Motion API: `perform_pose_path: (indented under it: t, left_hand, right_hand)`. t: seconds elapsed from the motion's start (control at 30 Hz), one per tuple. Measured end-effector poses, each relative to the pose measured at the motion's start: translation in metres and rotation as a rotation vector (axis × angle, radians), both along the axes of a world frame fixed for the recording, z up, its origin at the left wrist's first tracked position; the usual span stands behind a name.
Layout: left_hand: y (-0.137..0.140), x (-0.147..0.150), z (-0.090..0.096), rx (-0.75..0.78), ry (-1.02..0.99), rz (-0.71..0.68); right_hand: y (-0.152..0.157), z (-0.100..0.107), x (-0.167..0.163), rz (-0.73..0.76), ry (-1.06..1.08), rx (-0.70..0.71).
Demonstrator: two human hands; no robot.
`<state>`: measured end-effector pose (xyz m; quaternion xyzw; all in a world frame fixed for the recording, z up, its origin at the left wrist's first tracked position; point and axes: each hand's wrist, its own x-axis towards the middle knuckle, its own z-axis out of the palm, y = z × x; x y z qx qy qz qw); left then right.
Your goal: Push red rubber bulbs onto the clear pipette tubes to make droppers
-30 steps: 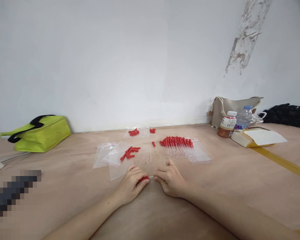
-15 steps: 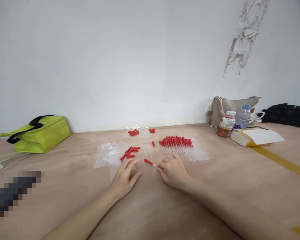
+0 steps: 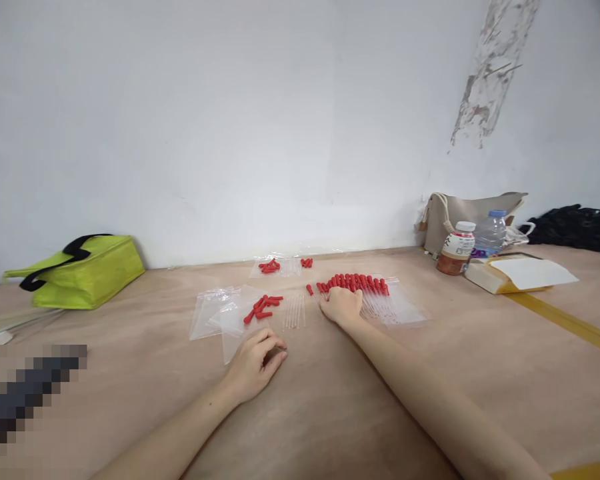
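Observation:
My left hand (image 3: 260,360) rests on the tabletop, fingers loosely curved and thumb apart, with nothing in it. Just beyond it lie loose red rubber bulbs (image 3: 264,309) on clear plastic bags (image 3: 213,313), beside a group of thin glass tubes (image 3: 294,312). My right hand (image 3: 344,305) is at the left end of a row of red-bulbed glass droppers (image 3: 375,285), fingers curled down over the tubes. It closes on a dropper there, whose tube is mostly hidden under the fingers. A single dropper with a red bulb (image 3: 309,289) lies a little apart to the left.
Further back lie more red bulbs (image 3: 270,267) and tubes on plastic. A yellow-green bag (image 3: 93,277) sits at left. At right stand a brown drink bottle (image 3: 456,250), a clear bottle (image 3: 493,233), a beige bag (image 3: 437,217) and a paper packet (image 3: 510,275). The wall closes off the back.
My right hand has carried the dropper away from my left hand, forward and right to the row's left end. My left hand has drawn slightly back from the tubes, fingers more curled.

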<state>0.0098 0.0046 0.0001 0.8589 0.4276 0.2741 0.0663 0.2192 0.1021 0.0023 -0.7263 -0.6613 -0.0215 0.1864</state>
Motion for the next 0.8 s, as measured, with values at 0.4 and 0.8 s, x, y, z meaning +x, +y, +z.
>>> perform_pose_path:
  t: [0.4, 0.8]
  left_hand:
    - [0.016, -0.007, 0.002, 0.132, 0.033, 0.116]
    - [0.057, -0.032, -0.002, 0.348, 0.281, 0.368]
  right_hand:
    - [-0.015, 0.008, -0.020, 0.133, -0.057, 0.058]
    - [-0.001, 0.007, -0.047, 0.149, -0.097, -0.090]
